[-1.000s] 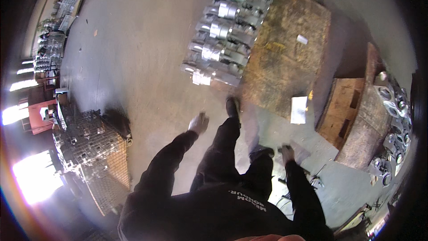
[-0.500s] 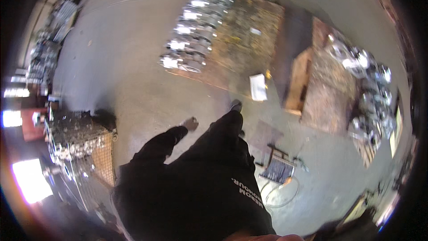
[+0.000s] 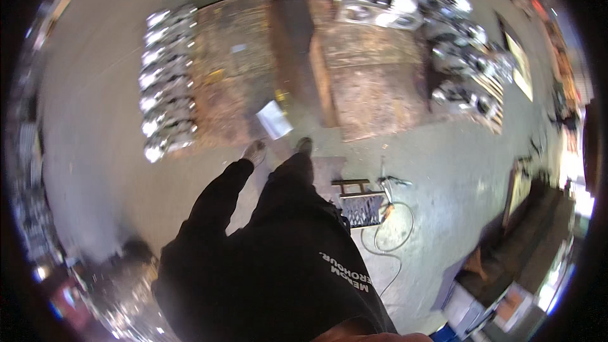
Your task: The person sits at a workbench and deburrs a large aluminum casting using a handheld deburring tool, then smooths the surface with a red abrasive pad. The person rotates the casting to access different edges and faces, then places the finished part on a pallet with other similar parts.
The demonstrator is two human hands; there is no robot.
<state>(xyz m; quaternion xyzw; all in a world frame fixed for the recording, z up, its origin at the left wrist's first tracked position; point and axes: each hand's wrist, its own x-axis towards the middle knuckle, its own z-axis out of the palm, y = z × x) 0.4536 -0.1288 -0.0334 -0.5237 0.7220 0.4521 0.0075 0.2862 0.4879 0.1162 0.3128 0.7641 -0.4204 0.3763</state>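
My left hand (image 3: 255, 152) hangs at the end of a black sleeve, in front of the near edge of a worn wooden board (image 3: 231, 104). It is small and blurred, and its fingers cannot be made out. Nothing shows in it. A row of shiny metal castings (image 3: 168, 76) lines the board's left side. Close to the hand, a white sheet of paper (image 3: 274, 120) lies at the board's near right corner, beside something yellow (image 3: 281, 96). My right hand is out of sight.
Another wooden platform (image 3: 373, 101) on the right bears shiny round metal parts (image 3: 456, 41). A small dark slatted stand (image 3: 361, 209) and a looped hose (image 3: 413, 221) are on the floor. A dark bench (image 3: 519, 247) stands at lower right; blurred metal pieces (image 3: 126, 291) are at lower left.
The view has turned to the right, so boards and castings have slid left in the picture. My left hand appears farther forward, nearer the board. The bench has come into view.
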